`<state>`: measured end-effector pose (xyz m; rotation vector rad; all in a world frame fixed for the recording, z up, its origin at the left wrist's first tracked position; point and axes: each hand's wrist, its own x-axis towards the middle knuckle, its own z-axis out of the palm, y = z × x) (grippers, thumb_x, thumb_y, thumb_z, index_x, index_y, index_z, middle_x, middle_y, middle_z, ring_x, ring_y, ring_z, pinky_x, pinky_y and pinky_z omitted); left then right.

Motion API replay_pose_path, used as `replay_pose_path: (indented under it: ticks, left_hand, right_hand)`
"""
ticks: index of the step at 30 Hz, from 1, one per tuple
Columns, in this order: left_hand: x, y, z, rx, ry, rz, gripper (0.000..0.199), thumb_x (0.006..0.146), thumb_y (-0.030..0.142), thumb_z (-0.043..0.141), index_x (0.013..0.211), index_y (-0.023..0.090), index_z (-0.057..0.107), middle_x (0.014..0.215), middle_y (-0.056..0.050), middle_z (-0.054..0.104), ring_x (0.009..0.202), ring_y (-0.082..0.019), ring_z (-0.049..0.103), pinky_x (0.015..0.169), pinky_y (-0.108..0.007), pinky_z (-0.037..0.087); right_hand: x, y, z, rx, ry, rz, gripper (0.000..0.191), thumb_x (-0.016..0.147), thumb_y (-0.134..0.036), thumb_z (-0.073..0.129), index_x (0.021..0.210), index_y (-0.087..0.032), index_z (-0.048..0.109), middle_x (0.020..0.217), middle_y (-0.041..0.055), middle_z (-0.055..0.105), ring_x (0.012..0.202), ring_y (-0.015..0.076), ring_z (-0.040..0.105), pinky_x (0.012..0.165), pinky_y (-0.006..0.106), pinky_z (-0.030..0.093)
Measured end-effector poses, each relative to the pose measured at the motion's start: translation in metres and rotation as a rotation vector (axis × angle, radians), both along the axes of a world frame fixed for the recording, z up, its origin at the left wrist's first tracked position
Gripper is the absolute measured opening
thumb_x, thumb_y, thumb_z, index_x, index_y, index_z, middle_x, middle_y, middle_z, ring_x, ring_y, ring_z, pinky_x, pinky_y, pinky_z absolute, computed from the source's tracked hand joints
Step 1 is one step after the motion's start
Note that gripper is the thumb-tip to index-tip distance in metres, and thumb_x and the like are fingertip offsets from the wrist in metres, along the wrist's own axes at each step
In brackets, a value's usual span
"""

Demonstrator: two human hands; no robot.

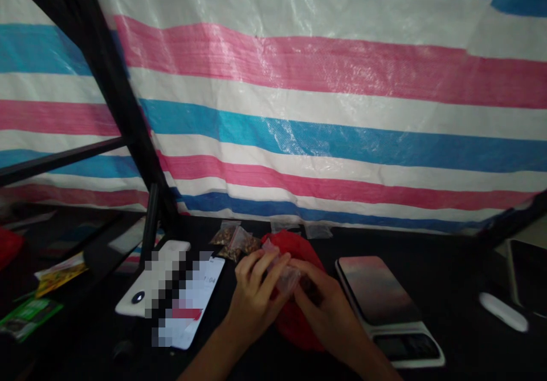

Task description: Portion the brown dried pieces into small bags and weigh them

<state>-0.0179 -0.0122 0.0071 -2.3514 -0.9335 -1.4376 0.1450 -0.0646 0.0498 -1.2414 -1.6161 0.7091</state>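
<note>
Both hands meet over a red plastic bag (294, 247) on the black tabletop. Between them is a small clear plastic bag (287, 278). My left hand (258, 284) has its fingers curled over the clear bag from the left. My right hand (318, 293) pinches the clear bag's edge from the right; its fingertips are partly hidden. Just beyond the left hand lie several filled zip bags (233, 241) with brown bits inside. Right of my right hand stands a small digital scale (378, 290) with nothing on its plate.
A phone (200, 301) and a white device (141, 295) lie at left. Flat clear bags (318, 231) rest near the striped sheet (320, 113). A black frame post (115, 96) rises at left. Green (29, 315) and yellow packets (62, 273) lie far left, a white oblong object (503, 311) far right.
</note>
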Motion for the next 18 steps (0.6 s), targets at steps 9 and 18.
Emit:
replay_pose_path:
  ticks: [9, 18]
  left_hand:
    - [-0.003, 0.001, 0.003, -0.084, 0.119, -0.017, 0.043, 0.091, 0.021, 0.060, 0.135, 0.023, 0.061, 0.113, -0.008, 0.072, 0.107, -0.027, 0.056, 0.100, -0.040, 0.035]
    - [-0.006, 0.005, 0.010, -0.132, 0.009, -0.137, 0.040, 0.090, 0.017, 0.057, 0.129, 0.014, 0.056, 0.101, -0.010, 0.077, 0.089, -0.024, 0.070, 0.086, -0.038, 0.043]
  right_hand:
    - [0.004, 0.005, -0.007, -0.036, -0.040, -0.123, 0.022, 0.092, -0.030, 0.059, 0.109, -0.024, 0.072, 0.096, 0.0051, 0.075, 0.082, 0.0201, 0.071, 0.075, 0.030, 0.058]
    - [0.014, 0.007, -0.008, 0.095, -0.296, -0.197, 0.018, 0.092, -0.022, 0.056, 0.107, -0.024, 0.067, 0.106, 0.0079, 0.071, 0.099, 0.0254, 0.065, 0.090, 0.041, 0.051]
